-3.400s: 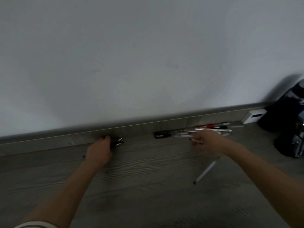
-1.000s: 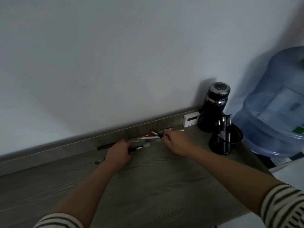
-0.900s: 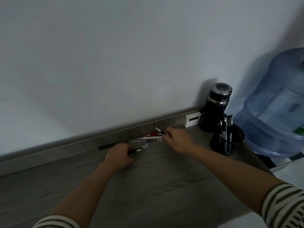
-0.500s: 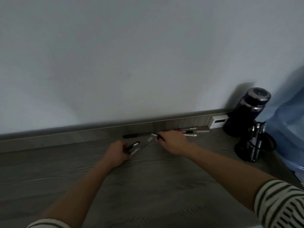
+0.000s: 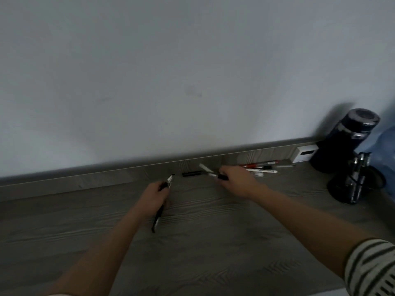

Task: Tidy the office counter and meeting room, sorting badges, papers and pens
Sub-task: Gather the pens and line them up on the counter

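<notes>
While several loose pens [image 5: 261, 167] lay along the back ledge [image 5: 106, 178] at two o'clock and a black pen [image 5: 191, 173] at twelve, the gathering was only partly done, I judged, with the pen cup [image 5: 352, 186] waiting at three. My left hand [image 5: 152, 194] was curled round a dark pen [image 5: 157, 216]; my right hand [image 5: 237, 182] pinched light pens [image 5: 205, 168], tips toward eleven.

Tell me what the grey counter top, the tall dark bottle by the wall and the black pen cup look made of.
The grey counter top looks like matt wood-grain laminate: regular grain lines run along it. The tall dark bottle seems glossy metal or hard plastic: bright highlights on lid and collar. The black pen cup is too blurred to tell, plastic or metal.
</notes>
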The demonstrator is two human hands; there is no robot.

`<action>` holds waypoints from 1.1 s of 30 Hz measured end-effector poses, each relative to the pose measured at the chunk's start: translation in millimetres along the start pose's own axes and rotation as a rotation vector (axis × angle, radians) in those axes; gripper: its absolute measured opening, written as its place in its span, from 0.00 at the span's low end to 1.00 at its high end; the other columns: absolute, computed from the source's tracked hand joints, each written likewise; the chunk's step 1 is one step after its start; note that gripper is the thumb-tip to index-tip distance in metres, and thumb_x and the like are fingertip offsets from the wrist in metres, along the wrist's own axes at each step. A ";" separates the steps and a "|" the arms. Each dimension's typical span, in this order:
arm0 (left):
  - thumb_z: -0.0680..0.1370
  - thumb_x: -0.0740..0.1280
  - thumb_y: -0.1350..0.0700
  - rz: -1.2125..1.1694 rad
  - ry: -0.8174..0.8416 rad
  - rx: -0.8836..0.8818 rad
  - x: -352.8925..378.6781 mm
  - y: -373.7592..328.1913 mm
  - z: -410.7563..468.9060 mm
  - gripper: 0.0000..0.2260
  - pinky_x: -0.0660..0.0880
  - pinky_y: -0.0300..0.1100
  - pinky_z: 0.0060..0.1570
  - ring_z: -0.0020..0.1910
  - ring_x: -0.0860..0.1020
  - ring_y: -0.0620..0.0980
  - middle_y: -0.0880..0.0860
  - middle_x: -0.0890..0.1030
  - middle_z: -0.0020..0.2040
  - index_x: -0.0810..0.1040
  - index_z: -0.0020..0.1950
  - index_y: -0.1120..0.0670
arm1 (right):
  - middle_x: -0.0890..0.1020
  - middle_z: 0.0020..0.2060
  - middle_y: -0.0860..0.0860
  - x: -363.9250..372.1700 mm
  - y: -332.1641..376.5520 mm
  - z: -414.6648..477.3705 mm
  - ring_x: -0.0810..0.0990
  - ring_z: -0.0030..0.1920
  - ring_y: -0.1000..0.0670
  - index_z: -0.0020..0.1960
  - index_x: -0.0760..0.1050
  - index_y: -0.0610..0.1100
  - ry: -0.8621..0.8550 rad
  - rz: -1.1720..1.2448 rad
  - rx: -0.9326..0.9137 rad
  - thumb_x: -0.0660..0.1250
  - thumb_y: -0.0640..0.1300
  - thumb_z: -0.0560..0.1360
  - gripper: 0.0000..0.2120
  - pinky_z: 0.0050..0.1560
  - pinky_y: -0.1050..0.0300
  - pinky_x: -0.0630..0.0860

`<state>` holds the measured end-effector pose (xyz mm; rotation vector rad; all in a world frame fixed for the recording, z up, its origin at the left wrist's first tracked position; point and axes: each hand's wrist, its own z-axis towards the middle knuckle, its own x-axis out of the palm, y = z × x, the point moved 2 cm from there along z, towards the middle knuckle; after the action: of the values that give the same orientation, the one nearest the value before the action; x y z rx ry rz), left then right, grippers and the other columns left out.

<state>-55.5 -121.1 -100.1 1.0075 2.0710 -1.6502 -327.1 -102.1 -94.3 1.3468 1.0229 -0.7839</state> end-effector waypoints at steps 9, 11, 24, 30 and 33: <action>0.78 0.67 0.55 -0.379 0.103 0.105 83.8 -120.1 12.2 0.13 0.58 0.42 0.30 0.26 0.63 0.46 0.51 0.66 0.27 0.69 0.35 0.54 | 0.68 0.22 0.54 -86.9 -80.4 -61.9 0.65 0.23 0.57 0.30 0.68 0.46 -0.411 0.744 0.446 0.67 0.45 0.77 0.18 0.28 0.60 0.63; 0.80 0.63 0.54 -0.430 0.116 0.115 99.1 -151.1 8.7 0.16 0.63 0.41 0.31 0.26 0.67 0.48 0.52 0.70 0.26 0.70 0.33 0.56 | 0.71 0.22 0.52 -108.9 -98.1 -73.6 0.68 0.23 0.56 0.28 0.70 0.44 -0.526 0.851 0.486 0.64 0.44 0.78 0.20 0.31 0.58 0.65; 0.81 0.62 0.50 -0.524 0.175 0.320 214.9 -332.9 -10.9 0.14 0.76 0.41 0.29 0.32 0.77 0.52 0.56 0.77 0.36 0.78 0.40 0.57 | 0.80 0.29 0.43 -212.4 -257.2 -159.2 0.78 0.31 0.49 0.37 0.80 0.37 -0.624 0.536 0.519 0.65 0.51 0.77 0.19 0.41 0.45 0.79; 0.79 0.65 0.57 -0.657 0.159 0.310 258.6 -365.6 -16.1 0.10 0.79 0.44 0.30 0.30 0.79 0.50 0.56 0.78 0.36 0.78 0.39 0.60 | 0.79 0.27 0.49 -194.3 -287.7 -170.8 0.80 0.29 0.50 0.35 0.77 0.41 -0.234 0.450 0.537 0.72 0.46 0.73 0.12 0.35 0.53 0.81; 0.79 0.66 0.59 -0.626 0.166 0.310 275.5 -372.8 -16.2 0.08 0.80 0.45 0.32 0.34 0.80 0.55 0.60 0.80 0.37 0.78 0.42 0.61 | 0.78 0.29 0.45 -191.6 -298.9 -175.7 0.78 0.30 0.47 0.41 0.77 0.34 -0.156 0.527 0.493 0.74 0.47 0.72 0.16 0.32 0.56 0.78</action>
<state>-502.1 -48.5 1.7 0.6171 2.4583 -2.3131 -697.2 21.3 -25.7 1.8390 0.3208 -0.7418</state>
